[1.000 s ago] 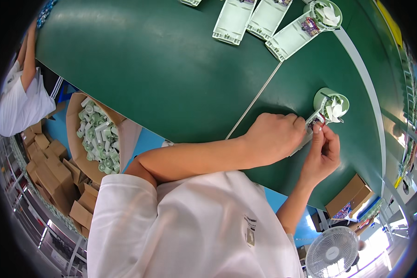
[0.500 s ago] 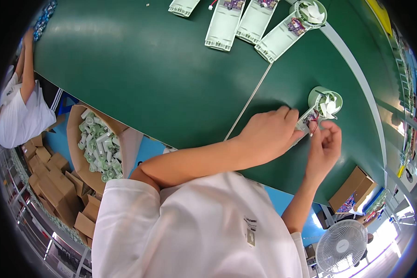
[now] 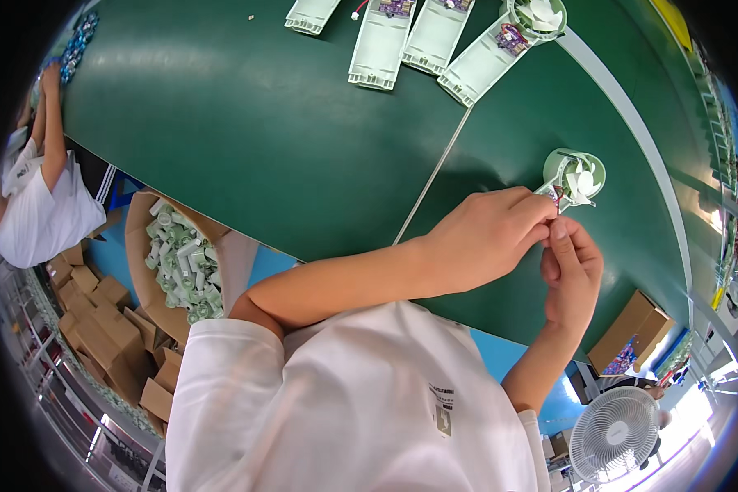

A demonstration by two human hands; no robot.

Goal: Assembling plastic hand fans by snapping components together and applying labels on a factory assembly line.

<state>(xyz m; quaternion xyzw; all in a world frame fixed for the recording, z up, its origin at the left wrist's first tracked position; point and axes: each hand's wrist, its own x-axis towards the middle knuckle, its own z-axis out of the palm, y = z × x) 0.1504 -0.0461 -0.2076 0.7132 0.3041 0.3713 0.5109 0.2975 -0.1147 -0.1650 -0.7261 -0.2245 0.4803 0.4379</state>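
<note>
Over the green table, a pale green fan housing (image 3: 552,168) with white fan blades (image 3: 580,182) lies to the right, its lower body mostly hidden behind my hands. Thin red and dark wires (image 3: 558,195) run from it down to my fingertips. My left hand (image 3: 500,230) is closed, its thumb and finger pinching at the wires. Against it, fingertip to fingertip, my right hand (image 3: 574,266) is closed in a pinch at the same spot. The wire ends between the fingers are too small and covered to make out.
Several similar housings (image 3: 377,53) with purple circuit boards lie at the far edge. To the left stand a carton (image 3: 135,246) of pale green parts and a person (image 3: 45,193) working. Right are a small carton (image 3: 631,332) and a standing fan (image 3: 613,435).
My left hand has left the housing's body and moved to the wires. My right hand's fingers have closed together, and the two hands now meet at the fingertips.
</note>
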